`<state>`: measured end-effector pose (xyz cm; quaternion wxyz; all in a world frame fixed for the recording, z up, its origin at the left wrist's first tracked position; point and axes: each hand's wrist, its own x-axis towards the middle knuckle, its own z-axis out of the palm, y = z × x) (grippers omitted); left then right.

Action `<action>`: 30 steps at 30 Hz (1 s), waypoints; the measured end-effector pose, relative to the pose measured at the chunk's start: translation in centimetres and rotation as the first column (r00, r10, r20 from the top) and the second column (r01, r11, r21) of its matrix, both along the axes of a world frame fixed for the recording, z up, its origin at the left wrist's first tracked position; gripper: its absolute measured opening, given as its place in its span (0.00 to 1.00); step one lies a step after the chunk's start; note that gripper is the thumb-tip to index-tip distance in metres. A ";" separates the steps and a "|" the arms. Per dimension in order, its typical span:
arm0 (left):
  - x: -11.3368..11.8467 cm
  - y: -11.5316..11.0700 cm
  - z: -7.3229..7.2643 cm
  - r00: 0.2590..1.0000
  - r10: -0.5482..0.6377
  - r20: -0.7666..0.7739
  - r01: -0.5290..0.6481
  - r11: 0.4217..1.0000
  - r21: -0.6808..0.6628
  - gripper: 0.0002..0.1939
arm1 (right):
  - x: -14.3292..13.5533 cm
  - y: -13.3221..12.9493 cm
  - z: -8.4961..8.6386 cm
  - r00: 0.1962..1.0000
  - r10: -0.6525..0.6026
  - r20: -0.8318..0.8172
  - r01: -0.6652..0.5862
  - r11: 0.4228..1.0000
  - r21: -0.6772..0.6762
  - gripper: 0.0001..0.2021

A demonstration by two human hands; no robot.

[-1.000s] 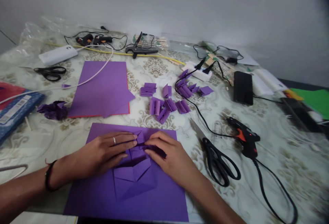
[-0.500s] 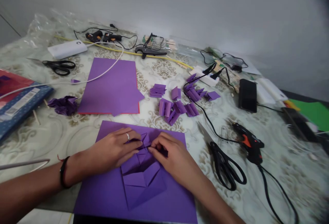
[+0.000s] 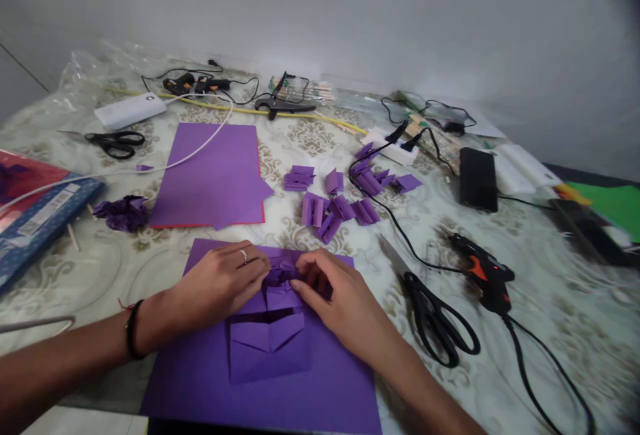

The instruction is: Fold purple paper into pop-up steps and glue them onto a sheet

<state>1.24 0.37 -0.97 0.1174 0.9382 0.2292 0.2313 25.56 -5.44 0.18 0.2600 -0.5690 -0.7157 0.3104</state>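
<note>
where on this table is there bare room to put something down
Bare cloth lies left of the near purple sheet, below the crumpled purple paper, and right of the glue gun. It is crowded around the folded purple pieces, the cable, the near scissors, and along the far edge.

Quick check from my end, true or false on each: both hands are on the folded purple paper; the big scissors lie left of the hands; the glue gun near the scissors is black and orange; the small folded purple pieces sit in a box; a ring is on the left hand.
1. Both the left hand and the right hand rest on the folded purple paper. True.
2. The big scissors lie left of the hands. False: they lie to the right.
3. The glue gun beside them is black and orange. True.
4. The small folded purple pieces sit in a box. False: they lie loose on the table.
5. A ring is on the left hand. True.
</note>
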 end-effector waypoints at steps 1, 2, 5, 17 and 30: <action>0.1 0.1 0.1 1.000 -0.006 -0.001 0.006 1.000 0.003 0.11 | 0.0 0.0 -0.3 1.000 0.025 -0.005 -0.024 0.999 0.023 0.09; 0.1 0.2 0.2 1.000 -0.018 -0.003 0.018 1.000 0.007 0.11 | 0.0 0.0 -0.6 0.998 0.056 -0.002 -0.056 0.997 0.053 0.10; 0.1 0.0 0.7 0.998 -0.059 -0.030 0.059 0.998 0.010 0.09 | 0.1 -0.1 -1.5 0.991 0.126 0.040 -0.131 0.981 0.141 0.11; -1.8 -0.9 1.4 0.967 -0.217 -0.131 0.198 0.969 -0.147 0.23 | -0.8 -0.1 -2.5 0.996 0.074 0.039 -0.082 0.961 0.264 0.09; -1.3 -1.4 -1.0 0.948 -0.211 -0.240 0.164 0.965 -0.203 0.42 | 20.8 -2.1 2.1 0.394 -0.801 0.451 0.767 0.556 0.319 0.16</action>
